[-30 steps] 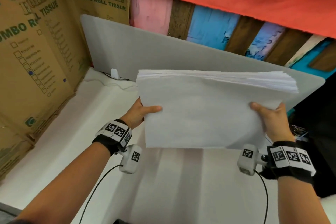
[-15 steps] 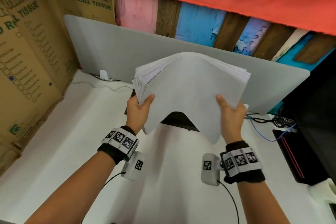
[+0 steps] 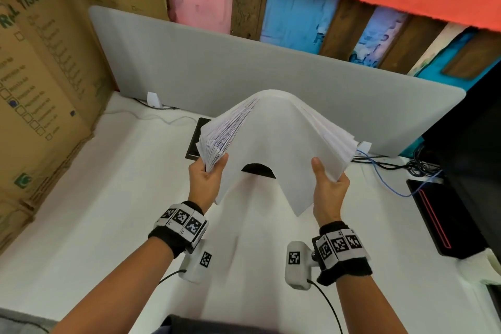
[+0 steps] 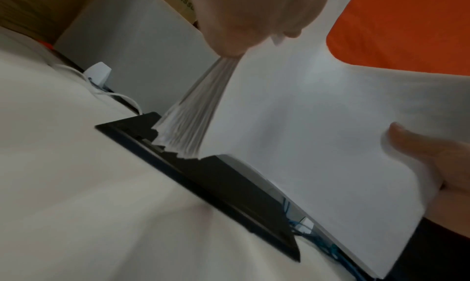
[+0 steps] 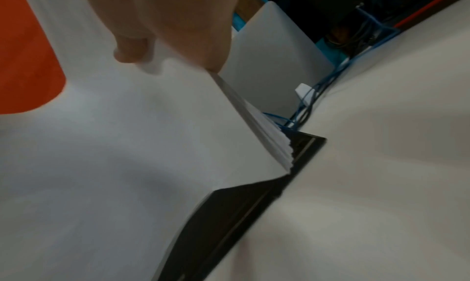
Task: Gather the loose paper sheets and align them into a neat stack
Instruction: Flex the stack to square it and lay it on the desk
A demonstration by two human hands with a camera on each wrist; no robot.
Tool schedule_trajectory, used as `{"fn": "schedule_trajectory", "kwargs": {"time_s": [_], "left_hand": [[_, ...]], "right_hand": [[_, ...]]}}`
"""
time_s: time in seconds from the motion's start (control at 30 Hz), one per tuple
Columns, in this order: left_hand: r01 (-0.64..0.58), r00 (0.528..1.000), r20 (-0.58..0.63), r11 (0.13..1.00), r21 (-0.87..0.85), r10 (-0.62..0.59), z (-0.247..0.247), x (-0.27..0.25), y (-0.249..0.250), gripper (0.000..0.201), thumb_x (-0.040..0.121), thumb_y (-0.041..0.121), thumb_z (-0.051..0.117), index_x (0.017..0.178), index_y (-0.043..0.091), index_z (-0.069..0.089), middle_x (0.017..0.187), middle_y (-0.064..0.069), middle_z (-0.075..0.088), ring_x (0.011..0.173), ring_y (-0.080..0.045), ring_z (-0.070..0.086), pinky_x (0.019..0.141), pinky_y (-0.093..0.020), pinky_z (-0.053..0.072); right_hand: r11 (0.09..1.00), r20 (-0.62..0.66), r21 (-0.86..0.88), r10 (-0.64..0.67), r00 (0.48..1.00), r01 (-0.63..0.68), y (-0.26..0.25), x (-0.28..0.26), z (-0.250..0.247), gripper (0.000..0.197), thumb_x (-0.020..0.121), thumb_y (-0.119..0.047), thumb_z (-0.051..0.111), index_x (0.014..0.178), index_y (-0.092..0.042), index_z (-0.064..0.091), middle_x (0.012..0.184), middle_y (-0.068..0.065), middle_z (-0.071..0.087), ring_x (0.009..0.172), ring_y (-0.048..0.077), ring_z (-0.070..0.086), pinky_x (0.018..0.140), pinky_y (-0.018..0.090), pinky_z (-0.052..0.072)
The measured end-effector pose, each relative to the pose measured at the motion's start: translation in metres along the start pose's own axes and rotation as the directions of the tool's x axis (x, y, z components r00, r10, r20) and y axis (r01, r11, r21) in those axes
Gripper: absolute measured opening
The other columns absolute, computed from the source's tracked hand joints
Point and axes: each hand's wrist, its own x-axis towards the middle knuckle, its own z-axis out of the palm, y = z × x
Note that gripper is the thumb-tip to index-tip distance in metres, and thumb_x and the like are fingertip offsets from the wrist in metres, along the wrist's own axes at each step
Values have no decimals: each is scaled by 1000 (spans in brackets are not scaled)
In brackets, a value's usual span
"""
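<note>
paper stack held up above the white desk, bowed into an arch between both hands. left hand pinches its fanned left edge; right hand grips the right edge, thumb on top. black pad lies underneath.

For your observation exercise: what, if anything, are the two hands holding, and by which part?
Both hold the paper stack: the left hand grips its left edge, the right hand its right edge, bowing it upward.

Paper stack — matt white, smooth sheets; cardboard boxes — dull brown; divider panel — grey, felt-like.
</note>
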Motion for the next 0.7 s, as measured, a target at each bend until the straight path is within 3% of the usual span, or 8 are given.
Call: {"fn": "schedule_trajectory", "kwargs": {"time_s": [0.07,0.23,0.3,0.4,0.47,0.53,0.6,0.7], "left_hand": [[47,998,41,998,28,-48,-9,-6,-11,15,85,14,64,80,0,60,74,-9,58,69,-18,55,67,-33,49],[138,990,20,990,-10,-138,-25,-13,-27,29,78,3,70,105,10,61,96,1,67,89,-13,65,73,-20,55],[139,990,13,990,-22,-139,-26,-10,-25,33,77,2,71,108,10,61,98,1,67,90,-10,65,75,-21,55],[90,996,15,995,-39,-90,-28,-3,-17,36,76,2,72,109,12,61,101,2,67,92,-8,66,77,-19,54],[59,998,29,998,-35,-58,-28,0,-15,40,76,2,72,112,12,59,104,0,66,96,-9,65,80,-20,53],[28,999,41,999,-30,-26,-28,-1,-13,41,77,2,71,113,16,57,107,1,65,98,-10,64,81,-19,53],[1,999,48,999,-46,1,-26,-3,-11,36,80,7,69,111,20,57,106,3,64,97,-5,63,80,-17,51],[-56,998,-27,993,-104,53,-21,-6,-5,25,82,32,57,101,16,57,97,7,63,87,3,61,78,-12,47]], "right_hand": [[998,41,-37,44,998,-43,13,-6,-10,19,83,-7,66,92,-23,64,91,-5,68,81,4,67,80,24,55],[984,74,-67,168,983,-163,38,-12,-30,31,74,-1,73,92,-25,64,92,-3,68,90,19,65,73,22,57],[984,90,-61,172,981,-167,36,-8,-34,34,64,-15,83,91,-25,65,88,-5,71,87,17,67,69,21,56],[988,111,-45,149,983,-144,32,-3,-37,72,33,-50,90,96,-25,67,90,-7,73,85,9,69,69,20,56],[992,105,-31,122,987,-120,30,2,-39,79,28,-57,88,97,-25,66,92,-6,71,85,7,69,71,21,56],[992,115,-34,124,986,-121,28,5,-38,70,36,-52,88,96,-25,65,93,-5,70,87,10,69,74,22,57],[991,119,-36,136,984,-132,28,5,-35,41,62,-27,83,98,-25,63,96,-2,68,95,19,66,76,24,57],[992,100,-38,125,987,-122,30,4,-34,29,73,-11,73,97,-24,63,96,0,67,95,22,64,78,26,57]]}}
